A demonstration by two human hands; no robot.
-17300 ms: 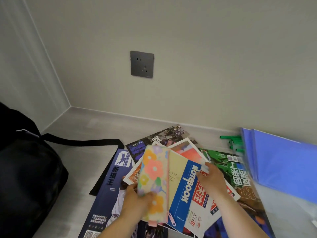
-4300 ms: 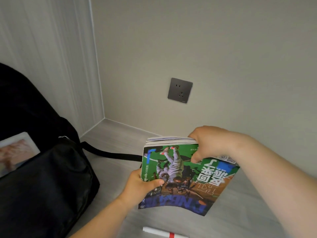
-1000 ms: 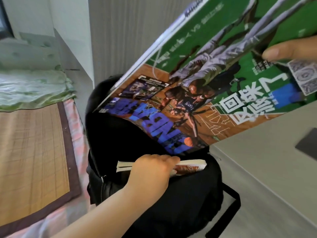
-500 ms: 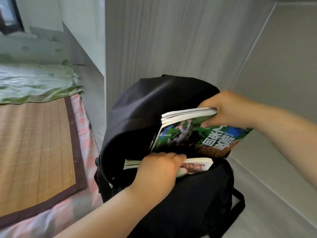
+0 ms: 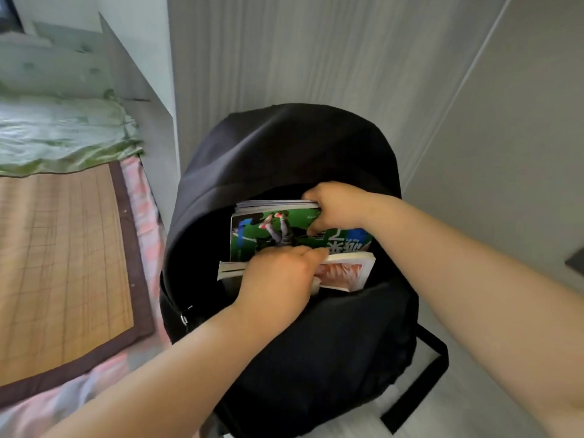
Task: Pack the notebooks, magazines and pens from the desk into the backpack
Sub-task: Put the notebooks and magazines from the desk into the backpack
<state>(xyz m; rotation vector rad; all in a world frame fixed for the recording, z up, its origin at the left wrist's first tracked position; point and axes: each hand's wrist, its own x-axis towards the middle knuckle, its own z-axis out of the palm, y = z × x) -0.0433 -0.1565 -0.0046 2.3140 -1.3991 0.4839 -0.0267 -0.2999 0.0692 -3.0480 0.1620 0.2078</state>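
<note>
R hand (image 5: 335,210) pinches the top right corner of the green magazine (image 5: 271,232), fingers curled over the page edges & thumb on the cover, wrist bent down w/ the forearm coming in from the right. The magazine stands upright, lower part sunk in the black backpack (image 5: 284,153). L hand (image 5: 278,279) grips the top edge of a pink-covered book (image 5: 347,273) just in front of it, knuckles up, forearm rising from bottom left. The backpack sits open-mouthed on the grey desk (image 5: 347,429), strap (image 5: 437,358) trailing at right, bamboo mat (image 5: 63,248) to the left.
</note>
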